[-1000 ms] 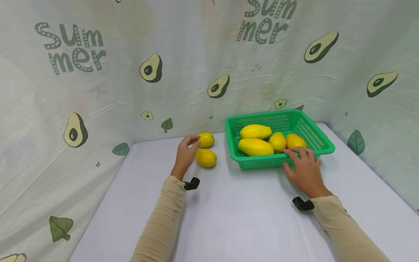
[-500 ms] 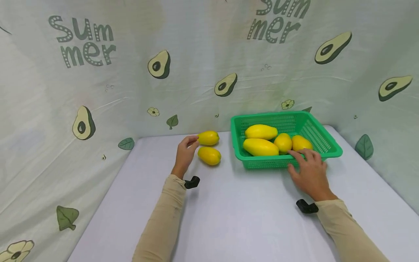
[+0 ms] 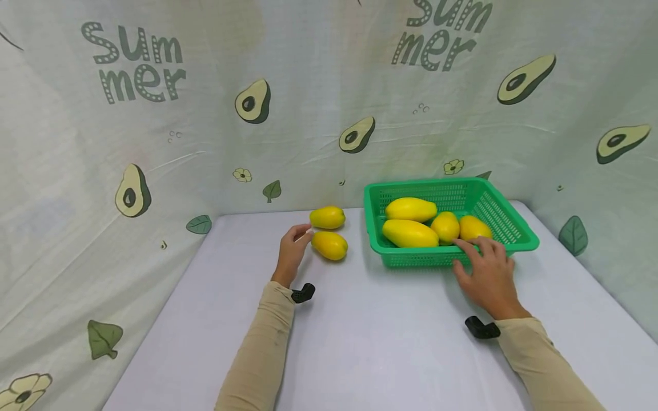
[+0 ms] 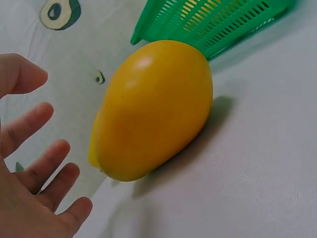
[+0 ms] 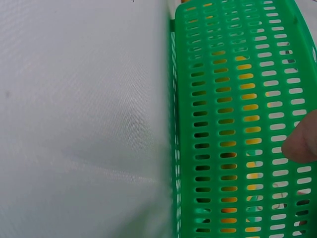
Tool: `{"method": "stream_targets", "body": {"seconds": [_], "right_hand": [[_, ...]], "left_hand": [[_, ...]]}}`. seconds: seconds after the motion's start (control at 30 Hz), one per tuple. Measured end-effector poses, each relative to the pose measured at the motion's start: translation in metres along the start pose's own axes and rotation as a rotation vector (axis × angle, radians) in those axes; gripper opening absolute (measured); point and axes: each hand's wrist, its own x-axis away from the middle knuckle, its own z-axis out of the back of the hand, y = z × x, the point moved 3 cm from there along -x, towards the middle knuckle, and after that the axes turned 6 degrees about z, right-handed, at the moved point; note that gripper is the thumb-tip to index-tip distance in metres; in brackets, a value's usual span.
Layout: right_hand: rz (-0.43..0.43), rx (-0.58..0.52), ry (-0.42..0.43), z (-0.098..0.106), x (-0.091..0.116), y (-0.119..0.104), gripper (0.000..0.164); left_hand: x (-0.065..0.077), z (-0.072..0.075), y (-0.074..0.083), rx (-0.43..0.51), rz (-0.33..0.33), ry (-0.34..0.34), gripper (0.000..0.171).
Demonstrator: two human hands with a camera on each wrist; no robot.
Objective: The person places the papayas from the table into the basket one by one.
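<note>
Two yellow fruits shaped like small papayas lie on the table, left of the green basket: a back one and a front one. My left hand is just left of the front fruit. The left wrist view has its fingers spread and loosely bent, apart from the large yellow fruit, with nothing held. My right hand grips the near rim of the green basket, fingers over the edge and thumb against the outer wall. Several yellow fruits, two of them long, lie inside.
A white cloth covers the table. Behind and beside it hangs a pale curtain printed with avocados, leaves and lettering. The basket stands near the table's back edge, close to the curtain.
My left hand has drawn back leftward and slightly toward me, uncovering the left ends of both loose fruits. My right hand stays on the basket rim. The head view has shifted a little.
</note>
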Motion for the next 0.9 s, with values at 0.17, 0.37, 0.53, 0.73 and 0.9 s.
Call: {"method": "stream_targets", "body": {"seconds": [0.17, 0.37, 0.53, 0.73, 0.9], "right_hand": [[-0.004, -0.002, 0.005, -0.001, 0.002, 0.001, 0.046], [-0.004, -0.004, 0.002, -0.003, 0.003, 0.000, 0.046], [-0.005, 0.003, 0.004, -0.003, 0.002, 0.000, 0.047], [0.001, 0.001, 0.015, -0.003, 0.000, 0.001, 0.046], [0.003, 0.009, 0.010, -0.001, 0.000, 0.001, 0.046]], "left_hand": [[0.001, -0.002, -0.005, -0.012, 0.026, 0.000, 0.038], [0.002, -0.003, -0.011, -0.036, 0.051, 0.010, 0.044], [-0.001, -0.006, -0.015, -0.077, 0.029, -0.005, 0.048], [-0.003, -0.009, -0.020, -0.087, 0.011, -0.025, 0.052], [0.004, -0.014, -0.016, -0.098, -0.029, -0.074, 0.059]]}}
